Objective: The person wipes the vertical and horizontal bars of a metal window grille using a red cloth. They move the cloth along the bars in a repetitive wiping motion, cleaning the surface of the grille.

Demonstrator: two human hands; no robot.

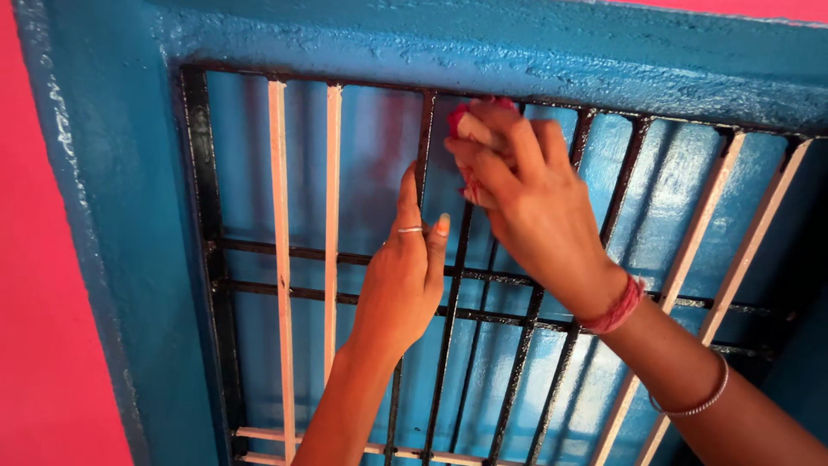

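Closest to the camera, two bare forearms rise from the bottom edge toward a barred window. The right forearm wears a thin silvery bangle [700, 399] lower down and a band of red thread [614, 309] at the wrist. The left hand [405, 272] comes up from below centre, a ring [410, 229] on one finger, and its fingers are wrapped round a black vertical bar [446, 345], holding it just under the upper part of the grille. The right hand [526, 194] sits higher and just to the right, fingers pinched shut on a small pink-and-pale object [470, 128], pressed up against the bars near the top rail; what exactly that object is, I cannot tell, since the fingers cover most of it. The two hands are close but not touching.

Behind them stands the window grille [216, 259]: its frame, two crossbars and the middle uprights are glossy black, while two uprights on the left [278, 259] and two on the right [690, 250] are pale and unpainted, as is the bottom rail. Behind the bars lies a blue shutter surface [371, 147]. Round it all runs a rough blue window surround [112, 216], and beyond that, a bright pink wall [34, 302].
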